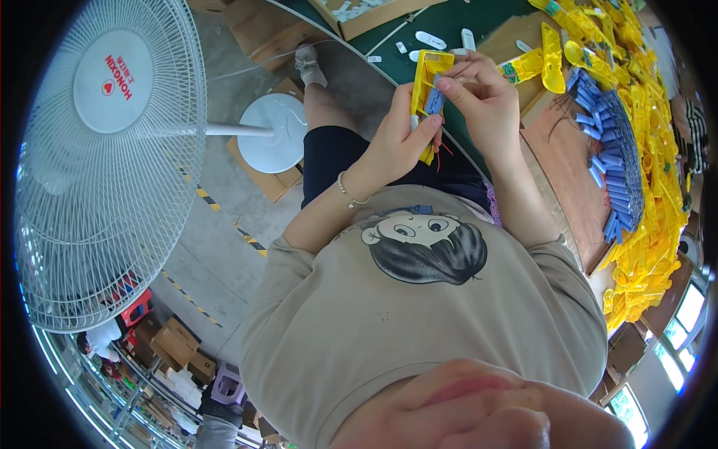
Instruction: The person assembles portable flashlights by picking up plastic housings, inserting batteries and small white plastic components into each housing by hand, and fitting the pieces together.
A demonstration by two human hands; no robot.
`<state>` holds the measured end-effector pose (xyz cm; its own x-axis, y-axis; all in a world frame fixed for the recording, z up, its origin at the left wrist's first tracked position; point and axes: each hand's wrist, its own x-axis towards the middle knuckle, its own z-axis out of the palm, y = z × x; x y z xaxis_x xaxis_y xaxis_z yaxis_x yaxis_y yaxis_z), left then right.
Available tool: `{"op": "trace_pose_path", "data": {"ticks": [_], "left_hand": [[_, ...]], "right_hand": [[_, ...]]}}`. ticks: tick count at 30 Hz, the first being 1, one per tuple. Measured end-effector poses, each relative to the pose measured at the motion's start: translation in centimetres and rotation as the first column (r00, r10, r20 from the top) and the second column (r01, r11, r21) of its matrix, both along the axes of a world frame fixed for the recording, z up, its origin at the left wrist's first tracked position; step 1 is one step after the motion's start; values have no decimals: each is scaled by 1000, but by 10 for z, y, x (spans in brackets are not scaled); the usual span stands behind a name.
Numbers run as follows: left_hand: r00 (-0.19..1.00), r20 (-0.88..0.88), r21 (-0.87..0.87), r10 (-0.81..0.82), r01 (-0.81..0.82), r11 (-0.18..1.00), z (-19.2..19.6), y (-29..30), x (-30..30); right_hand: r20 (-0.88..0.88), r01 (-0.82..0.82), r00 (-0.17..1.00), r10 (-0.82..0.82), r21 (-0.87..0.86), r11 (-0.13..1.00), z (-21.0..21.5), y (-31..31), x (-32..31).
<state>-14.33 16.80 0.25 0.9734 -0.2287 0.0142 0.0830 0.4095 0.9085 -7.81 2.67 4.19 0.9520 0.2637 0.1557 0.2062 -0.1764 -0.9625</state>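
My left hand [402, 138], with a beaded bracelet at the wrist, grips a yellow plastic housing [421, 71] over the lap at the table's edge. Inside the open housing lies a blue cylindrical battery [434, 102], with thin red wires hanging out near its lower end. The fingers of my right hand [488, 96] are closed at the battery's upper end, thumb against it; the exact contact behind the thumb is hidden. A small white part shows under my left thumb.
On the green table [479, 19] lie several white plastic pieces [430, 40]. To the right are a row of blue batteries [615, 168] on a wooden board [565, 176] and a large heap of yellow housings [658, 217]. A standing fan [112, 150] is at the left.
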Motion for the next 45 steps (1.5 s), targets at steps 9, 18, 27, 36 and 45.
{"op": "trace_pose_path", "data": {"ticks": [9,18,27,36,45], "left_hand": [[995,-18,-25,97,-97,995,-5,31,-2],[977,-3,-156,215,-213,965,-12,58,-7],[929,-18,-136,368,-367,920,-27,73,-10],[842,-58,-127,537,-539,833,-19,82,1],[893,-184,-303,410,-448,841,19,47,31]], "right_hand": [[-536,-170,774,337,337,926,4,42,15],[108,-233,946,306,-434,871,33,81,95],[33,-179,871,491,-908,379,-16,160,178],[133,-290,881,454,-605,741,49,109,138],[-294,-360,888,353,33,933,19,53,36]]}}
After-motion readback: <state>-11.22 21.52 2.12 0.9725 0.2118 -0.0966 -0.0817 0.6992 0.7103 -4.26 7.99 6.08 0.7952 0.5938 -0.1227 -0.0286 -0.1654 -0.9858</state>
